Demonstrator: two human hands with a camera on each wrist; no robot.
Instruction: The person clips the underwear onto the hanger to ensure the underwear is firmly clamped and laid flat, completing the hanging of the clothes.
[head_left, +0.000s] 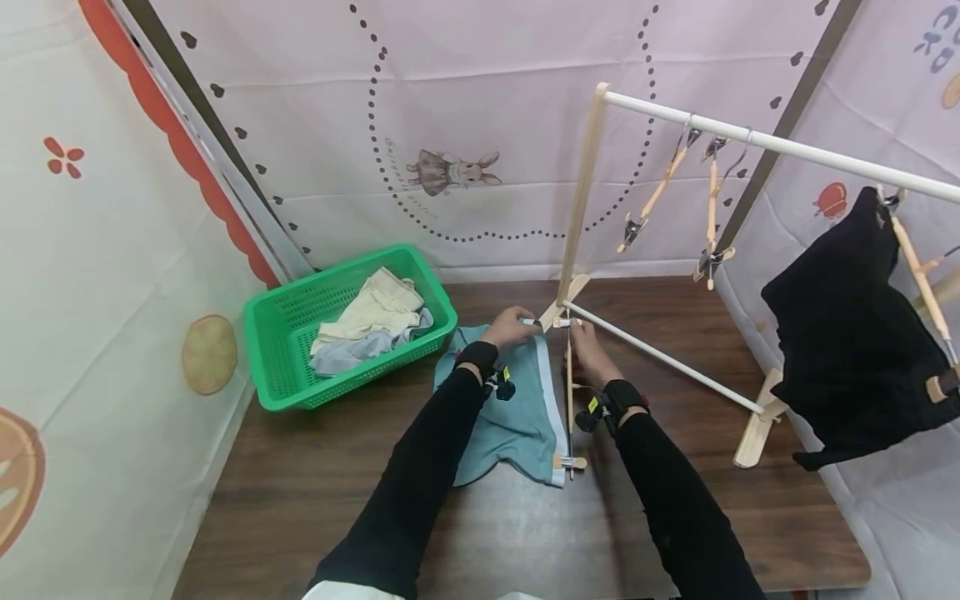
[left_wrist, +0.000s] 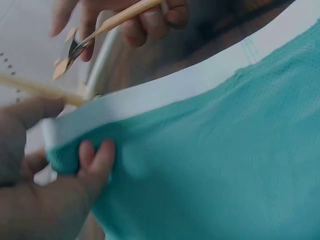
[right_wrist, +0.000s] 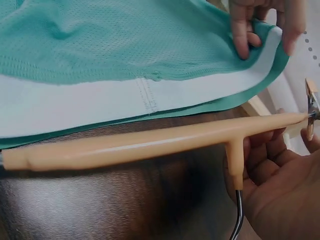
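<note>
Teal shorts (head_left: 517,425) with a white waistband lie on the table. My left hand (head_left: 512,329) pinches the waistband's far corner, and in the left wrist view its fingertips (left_wrist: 102,155) press into the teal cloth. Beside the waistband lies a wooden clip hanger (right_wrist: 125,145) with a metal hook. My right hand (head_left: 592,358) holds this hanger near its far end, fingers curled under the bar in the right wrist view. The far clip (left_wrist: 67,55) stands apart from the cloth. At the near end, another clip (head_left: 570,462) sits on the waistband.
A green basket (head_left: 281,379) with cream and grey-blue cloths (head_left: 375,308) stands to the left. On the right, a drying rack (head_left: 675,112) carries two bare clip hangers (head_left: 663,192) and a black garment (head_left: 847,333). The rack's wooden foot (head_left: 566,302) is close by my hands.
</note>
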